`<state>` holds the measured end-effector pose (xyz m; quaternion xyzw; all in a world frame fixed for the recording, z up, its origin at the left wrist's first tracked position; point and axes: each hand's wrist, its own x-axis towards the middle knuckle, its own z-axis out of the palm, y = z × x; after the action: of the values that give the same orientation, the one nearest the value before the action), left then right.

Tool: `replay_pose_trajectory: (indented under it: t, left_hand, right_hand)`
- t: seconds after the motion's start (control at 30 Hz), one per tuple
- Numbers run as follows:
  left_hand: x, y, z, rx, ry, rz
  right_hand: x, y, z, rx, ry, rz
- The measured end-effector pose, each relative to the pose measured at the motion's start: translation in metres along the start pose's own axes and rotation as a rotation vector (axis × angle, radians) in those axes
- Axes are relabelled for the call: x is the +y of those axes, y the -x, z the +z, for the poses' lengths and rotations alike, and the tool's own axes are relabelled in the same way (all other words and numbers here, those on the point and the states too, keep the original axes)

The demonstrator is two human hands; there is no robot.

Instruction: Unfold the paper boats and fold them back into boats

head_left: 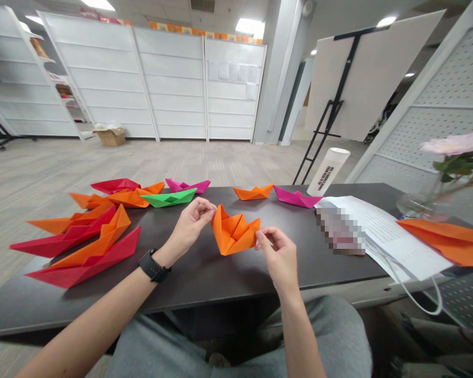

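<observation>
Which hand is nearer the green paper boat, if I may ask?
Left: the left hand is just in front of the green paper boat. The right hand is farther right, beyond the orange paper boat.

The counter (205, 275) carries twelve folded paper boats, as near as the overlaps allow: three red paper boats (65, 237), two magenta paper boats (295, 198), one green paper boat (168, 198) and six orange paper boats (253, 192). That six includes one held orange paper boat (234, 231) between the two hands, the left hand (189, 228) and the right hand (278, 257), and the orange overlap near the far edge could hide another. There's one black wristwatch (153, 265) and one pink flower (455, 143) in one glass vase (421, 205) near the right edge. One white tube (329, 170) stands at the far edge, and one cardboard box (110, 136) sits on the floor (142, 163) – just one of each.
</observation>
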<state>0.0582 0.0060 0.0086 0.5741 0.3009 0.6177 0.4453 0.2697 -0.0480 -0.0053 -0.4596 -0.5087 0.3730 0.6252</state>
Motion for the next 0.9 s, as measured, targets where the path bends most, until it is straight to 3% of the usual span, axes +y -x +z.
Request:
replay_pose_trajectory:
  t: [0.13, 0.33, 0.63, 0.77, 0.9]
  left_hand:
    - [-0.001, 0.001, -0.002, -0.005, -0.03, 0.081]
    - [0.009, 0.007, -0.001, -0.206, -0.277, 0.094]
    - [0.002, 0.001, 0.001, 0.044, 0.007, -0.002]
    - [0.0, 0.0, -0.001, 0.081, 0.046, -0.041]
    - [-0.001, 0.0, -0.003, 0.052, -0.023, -0.069]
  right_hand:
    - [0.004, -0.001, 0.0, 0.085, -0.054, -0.03]
    - [0.01, -0.003, 0.002, 0.122, -0.097, -0.075]
    - [0.017, -0.008, -0.001, 0.179, -0.136, -0.034]
    - [0.022, -0.01, 0.0, 0.191, -0.216, -0.019]
    - [0.024, -0.011, 0.0, 0.097, -0.259, 0.061]
